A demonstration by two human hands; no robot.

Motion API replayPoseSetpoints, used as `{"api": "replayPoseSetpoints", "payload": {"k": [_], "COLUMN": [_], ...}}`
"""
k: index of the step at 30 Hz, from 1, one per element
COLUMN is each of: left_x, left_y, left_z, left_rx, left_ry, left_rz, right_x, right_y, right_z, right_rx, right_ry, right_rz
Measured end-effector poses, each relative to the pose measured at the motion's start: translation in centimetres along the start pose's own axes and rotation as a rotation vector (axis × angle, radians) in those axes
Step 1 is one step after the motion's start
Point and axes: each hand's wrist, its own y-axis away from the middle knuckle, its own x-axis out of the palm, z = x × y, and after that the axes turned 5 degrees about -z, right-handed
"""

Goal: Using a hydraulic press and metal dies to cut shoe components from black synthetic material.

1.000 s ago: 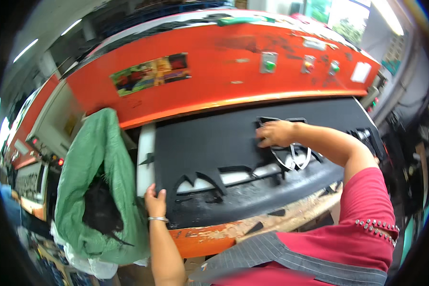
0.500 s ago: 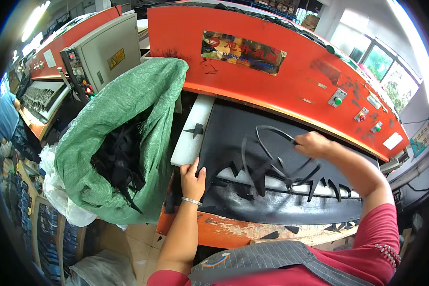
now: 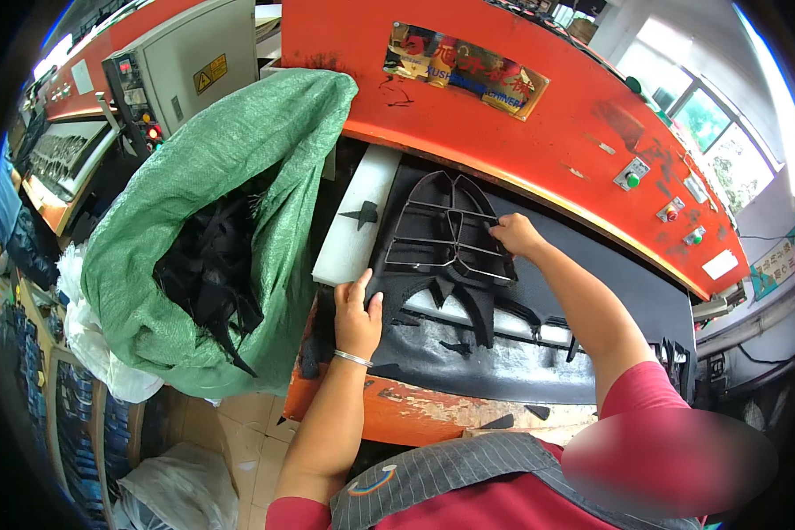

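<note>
A black sheet (image 3: 539, 362) with cut-out shapes lies on the bed of an orange press (image 3: 521, 115). On the sheet's left end rests a metal cutting die (image 3: 446, 234), a frame of thin steel blades. My right hand (image 3: 514, 234) grips the die's right edge. My left hand (image 3: 358, 318) lies flat, fingers apart, on the sheet's left edge beside a white cutting board (image 3: 358, 216).
A green woven sack (image 3: 230, 150) full of black scraps (image 3: 208, 269) stands open at the left. Behind it is a grey control box (image 3: 181, 62). Buttons (image 3: 632, 177) sit on the press front. White bags (image 3: 97, 336) lie on the floor.
The die has slid left along the sheet with my right hand on it. My left hand stays at the sheet's left edge. The view has turned left toward the sack.
</note>
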Motion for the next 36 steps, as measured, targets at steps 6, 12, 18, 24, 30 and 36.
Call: {"api": "replayPoseSetpoints", "payload": {"k": [6,12,18,24,30,36], "left_x": [0.6,2.6,5.6,6.1,6.9,7.9], "left_y": [-1.3,-5.0,-5.3,-5.9,-6.1,-5.3], "left_z": [-0.6,-1.7,0.8,1.9,1.6,0.3], "left_rx": [-0.010,0.102,0.111,0.183,0.180,0.233], "left_ry": [-0.122,-0.372,-0.372,-0.262,-0.301,-0.347], "left_rz": [0.126,0.118,0.089,0.002,0.015,0.014], "right_x": [1.4,1.2,2.2,2.5,2.0,1.4], "right_y": [0.0,3.6,5.4,5.5,4.6,4.7], "right_z": [-1.4,-4.6,-6.9,-6.9,-7.4,-9.4], "right_rx": [0.091,-0.163,-0.338,-0.298,-0.353,-0.421], "right_ry": [-0.011,-0.298,-0.019,-0.027,-0.011,0.002], "right_rz": [-0.235,-0.191,-0.068,-0.077,-0.083,-0.113]}}
